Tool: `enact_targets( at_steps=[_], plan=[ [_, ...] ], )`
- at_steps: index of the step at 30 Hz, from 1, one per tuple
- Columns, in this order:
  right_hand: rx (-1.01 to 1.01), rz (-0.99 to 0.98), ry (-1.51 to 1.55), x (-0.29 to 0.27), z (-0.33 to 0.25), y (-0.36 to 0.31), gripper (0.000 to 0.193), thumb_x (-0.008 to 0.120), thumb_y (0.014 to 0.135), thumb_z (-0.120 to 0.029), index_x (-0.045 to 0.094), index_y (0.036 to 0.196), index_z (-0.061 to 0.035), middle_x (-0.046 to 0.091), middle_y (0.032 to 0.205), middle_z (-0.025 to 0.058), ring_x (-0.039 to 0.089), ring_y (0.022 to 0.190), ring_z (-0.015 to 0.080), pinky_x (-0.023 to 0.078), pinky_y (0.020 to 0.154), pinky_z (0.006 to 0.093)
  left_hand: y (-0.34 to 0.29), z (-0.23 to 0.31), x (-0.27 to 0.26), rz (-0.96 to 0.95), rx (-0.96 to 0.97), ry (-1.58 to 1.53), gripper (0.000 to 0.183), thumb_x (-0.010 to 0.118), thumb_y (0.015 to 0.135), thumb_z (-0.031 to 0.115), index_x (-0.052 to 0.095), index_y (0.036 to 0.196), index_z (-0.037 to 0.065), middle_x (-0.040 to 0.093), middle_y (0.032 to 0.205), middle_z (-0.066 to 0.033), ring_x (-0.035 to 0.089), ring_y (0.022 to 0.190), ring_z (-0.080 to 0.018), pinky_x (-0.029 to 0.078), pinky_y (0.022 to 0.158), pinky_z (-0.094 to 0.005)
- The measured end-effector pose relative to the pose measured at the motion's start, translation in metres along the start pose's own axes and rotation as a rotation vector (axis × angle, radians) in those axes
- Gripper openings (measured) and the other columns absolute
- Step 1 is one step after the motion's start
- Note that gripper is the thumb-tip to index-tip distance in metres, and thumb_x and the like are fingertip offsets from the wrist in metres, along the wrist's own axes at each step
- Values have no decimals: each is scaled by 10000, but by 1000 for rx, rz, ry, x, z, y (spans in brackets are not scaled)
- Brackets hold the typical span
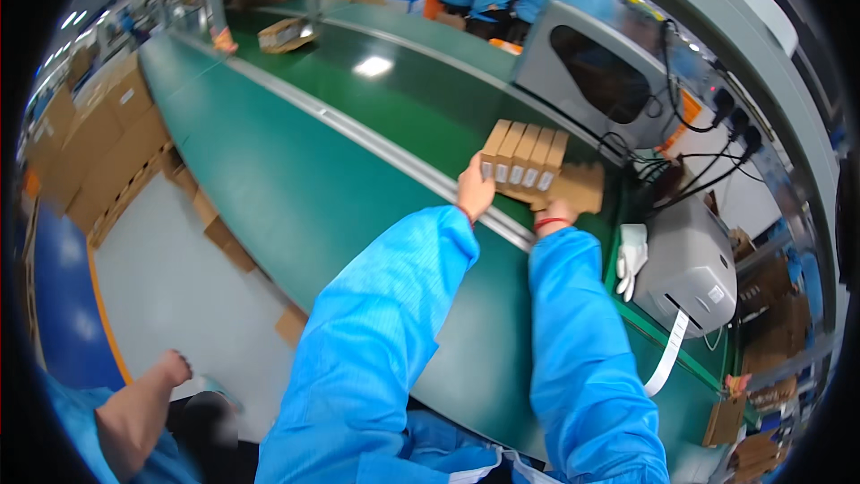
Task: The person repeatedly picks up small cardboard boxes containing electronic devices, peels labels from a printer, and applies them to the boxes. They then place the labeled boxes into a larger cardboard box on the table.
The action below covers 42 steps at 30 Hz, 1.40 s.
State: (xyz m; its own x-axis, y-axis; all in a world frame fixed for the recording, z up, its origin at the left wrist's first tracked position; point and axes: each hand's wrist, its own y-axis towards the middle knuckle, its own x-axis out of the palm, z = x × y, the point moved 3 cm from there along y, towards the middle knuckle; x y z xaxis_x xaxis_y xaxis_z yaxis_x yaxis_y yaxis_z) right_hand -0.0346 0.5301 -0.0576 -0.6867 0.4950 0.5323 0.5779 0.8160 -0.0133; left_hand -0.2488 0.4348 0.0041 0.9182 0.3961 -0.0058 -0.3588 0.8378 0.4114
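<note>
Several slim brown cardboard boxes, each with a white label on its near end, stand side by side in a row over the green conveyor belt. Beneath and to the right of them shows a flat piece of cardboard. My left hand is closed against the left end of the row. Just below the row, my right hand grips the cardboard piece at its near edge; its fingertips are partly hidden under it. Blue sleeves cover both my arms, and a red band shows at each wrist.
A grey label printer with a white label strip stands at right, beside white gloves. Behind is a grey monitor-like housing with black cables. Another boxed bundle lies farther up the belt. A person's arm shows lower left.
</note>
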Motion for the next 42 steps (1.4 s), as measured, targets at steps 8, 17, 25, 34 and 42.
enact_targets(
  at_steps=[8, 17, 25, 34, 42],
  plan=[
    [473, -160, 49, 44, 30, -114, 438, 439, 781, 78, 382, 1188, -74, 445, 1171, 153, 483, 1040, 372, 441, 823, 535, 20, -39, -65, 19, 81, 345, 363, 653, 710, 71, 521, 1045, 30, 615, 889, -190, 584, 844, -355, 471, 728, -403],
    [600, -620, -131, 71, -94, -206, 382, 476, 835, -85, 375, 1177, 51, 466, 1097, 170, 508, 998, 253, 423, 865, 345, 44, -35, -51, -16, 152, 838, 274, 654, 720, 307, 564, 794, 60, 617, 688, -155, 598, 658, -337, 472, 591, -425],
    [-844, -1924, -149, 75, -275, -408, 220, 581, 708, -71, 652, 915, -97, 614, 873, 20, 582, 815, 182, 446, 820, 360, 23, -33, -41, 132, 77, 1108, 237, 535, 802, 312, 604, 821, 85, 627, 828, -69, 534, 850, -230, 339, 757, -399],
    [-1304, -1913, -265, 28, -325, -403, 312, 590, 698, -85, 591, 1010, -89, 578, 869, 62, 549, 796, 179, 438, 790, 317, -27, -12, -34, 58, 51, 1176, 220, 568, 715, 184, 595, 908, 81, 592, 932, -78, 495, 960, -260, 293, 905, -486],
    [-1034, -1522, -893, -67, -362, -297, 277, 632, 688, -132, 646, 959, -79, 587, 866, 45, 566, 769, 210, 448, 748, 356, -46, 0, -37, -93, 261, 1069, 262, 595, 719, 181, 631, 958, 80, 627, 915, -146, 585, 856, -325, 451, 768, -423]
  ],
)
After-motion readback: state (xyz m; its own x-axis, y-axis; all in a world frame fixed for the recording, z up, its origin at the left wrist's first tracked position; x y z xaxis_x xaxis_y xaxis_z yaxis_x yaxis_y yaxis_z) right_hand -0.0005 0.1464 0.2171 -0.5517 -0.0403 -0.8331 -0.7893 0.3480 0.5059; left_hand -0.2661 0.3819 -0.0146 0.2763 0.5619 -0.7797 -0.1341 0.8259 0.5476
